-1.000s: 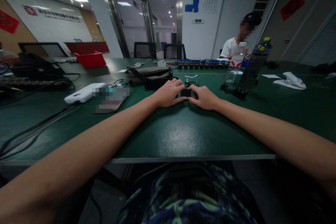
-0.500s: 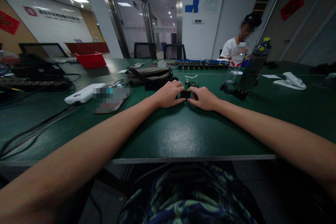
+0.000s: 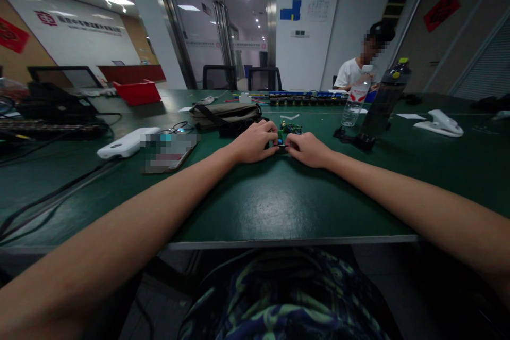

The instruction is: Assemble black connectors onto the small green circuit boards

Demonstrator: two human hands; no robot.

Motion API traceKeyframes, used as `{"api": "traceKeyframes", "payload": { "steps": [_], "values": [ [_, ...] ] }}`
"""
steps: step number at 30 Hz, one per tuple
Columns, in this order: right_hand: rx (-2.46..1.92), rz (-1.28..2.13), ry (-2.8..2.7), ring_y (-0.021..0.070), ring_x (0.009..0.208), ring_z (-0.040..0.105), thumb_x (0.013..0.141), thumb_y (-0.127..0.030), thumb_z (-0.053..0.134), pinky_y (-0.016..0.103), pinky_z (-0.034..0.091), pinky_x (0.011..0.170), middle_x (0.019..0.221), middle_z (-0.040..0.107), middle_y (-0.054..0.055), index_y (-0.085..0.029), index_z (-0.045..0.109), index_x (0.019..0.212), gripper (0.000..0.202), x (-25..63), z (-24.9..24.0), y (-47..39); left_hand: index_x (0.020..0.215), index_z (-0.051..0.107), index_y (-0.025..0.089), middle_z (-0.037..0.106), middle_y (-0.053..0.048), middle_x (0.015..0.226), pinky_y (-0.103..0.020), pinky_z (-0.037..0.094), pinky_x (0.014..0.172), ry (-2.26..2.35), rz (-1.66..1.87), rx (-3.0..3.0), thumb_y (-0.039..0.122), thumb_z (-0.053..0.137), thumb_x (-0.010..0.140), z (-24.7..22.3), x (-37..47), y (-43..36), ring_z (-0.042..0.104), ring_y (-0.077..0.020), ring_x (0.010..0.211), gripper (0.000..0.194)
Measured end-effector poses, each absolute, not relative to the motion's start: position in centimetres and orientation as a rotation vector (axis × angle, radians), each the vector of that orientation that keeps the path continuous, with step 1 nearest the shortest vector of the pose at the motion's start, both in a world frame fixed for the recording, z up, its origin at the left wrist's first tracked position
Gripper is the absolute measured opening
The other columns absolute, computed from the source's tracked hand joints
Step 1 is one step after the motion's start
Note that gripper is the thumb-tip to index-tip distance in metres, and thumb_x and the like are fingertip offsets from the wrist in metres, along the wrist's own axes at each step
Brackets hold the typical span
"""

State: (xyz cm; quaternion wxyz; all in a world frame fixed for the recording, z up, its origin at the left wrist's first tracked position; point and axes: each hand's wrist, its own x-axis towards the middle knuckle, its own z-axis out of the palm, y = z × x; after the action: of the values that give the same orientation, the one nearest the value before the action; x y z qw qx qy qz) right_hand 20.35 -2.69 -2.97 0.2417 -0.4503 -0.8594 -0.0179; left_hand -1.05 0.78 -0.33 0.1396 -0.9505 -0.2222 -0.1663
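Note:
Near the middle of the green table [image 3: 274, 202], my left hand [image 3: 256, 142] and my right hand [image 3: 309, 150] face each other with fingers pinched. Between them they hold a small dark flat piece [image 3: 282, 147], one end in each hand. It now shows mostly its thin edge, and its exact kind is too small to tell. Just behind it appears a small green and blue part [image 3: 280, 139], partly covered by the fingers. Beyond my right hand lies a cluster of small green boards [image 3: 293, 128].
Left of my hands are a grey bag [image 3: 229, 115], a phone-like slab [image 3: 171, 156] and a white power bank [image 3: 126, 143] with cables. Rightward stand a water bottle [image 3: 356, 103], a dark bottle [image 3: 384, 98] and a white clamp-shaped object [image 3: 439, 124]. A person [image 3: 350, 71] sits across the table.
The dark piece between my fingers has tipped from showing its broad black face to showing a thin edge, uncovering the green and blue part behind it. Both hands stay in nearly the same place.

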Motion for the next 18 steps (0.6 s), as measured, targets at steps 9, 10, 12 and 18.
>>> {"api": "traceKeyframes", "payload": {
  "steps": [9,10,12,18],
  "values": [
    [-1.154,0.258,-2.154,0.0152,0.065,0.052,0.087,-0.024,0.047,0.026,0.036,0.066,0.066,0.059,-0.001,-0.019,0.055,0.078,0.012,20.27,-2.52,-2.66,0.108,0.062,0.016,0.058,-0.015,0.119,-0.042,0.044,0.09,-0.615,-0.453,-2.697,0.048,0.055,0.092,-0.34,-0.85,0.65,0.053,-0.0283,0.107,0.037],
    [-1.147,0.288,-2.14,0.0152,0.065,0.052,0.087,-0.024,0.047,0.026,0.036,0.066,0.065,0.058,-0.001,-0.02,0.053,0.077,0.013,20.26,-2.51,-2.69,0.109,0.062,0.016,0.058,-0.015,0.119,-0.042,0.044,0.09,-0.608,-0.439,-2.691,0.049,0.054,0.093,-0.32,-0.85,0.66,0.053,-0.0283,0.107,0.038],
    [-1.138,0.336,-2.119,0.0148,0.063,0.052,0.087,-0.024,0.046,0.026,0.037,0.065,0.062,0.057,-0.002,-0.02,0.051,0.076,0.013,20.24,-2.52,-2.72,0.109,0.062,0.016,0.059,-0.015,0.118,-0.041,0.043,0.089,-0.594,-0.417,-2.681,0.05,0.052,0.094,-0.29,-0.86,0.67,0.053,-0.0284,0.107,0.038],
    [-1.133,0.368,-2.104,0.0137,0.059,0.051,0.088,-0.026,0.044,0.025,0.037,0.063,0.059,0.056,-0.004,-0.02,0.053,0.078,0.016,20.29,-2.68,-2.68,0.109,0.062,0.017,0.06,-0.014,0.117,-0.041,0.042,0.089,-0.572,-0.413,-2.664,0.05,0.051,0.094,-0.28,-0.88,0.69,0.054,-0.0282,0.107,0.038]
  ]
}}
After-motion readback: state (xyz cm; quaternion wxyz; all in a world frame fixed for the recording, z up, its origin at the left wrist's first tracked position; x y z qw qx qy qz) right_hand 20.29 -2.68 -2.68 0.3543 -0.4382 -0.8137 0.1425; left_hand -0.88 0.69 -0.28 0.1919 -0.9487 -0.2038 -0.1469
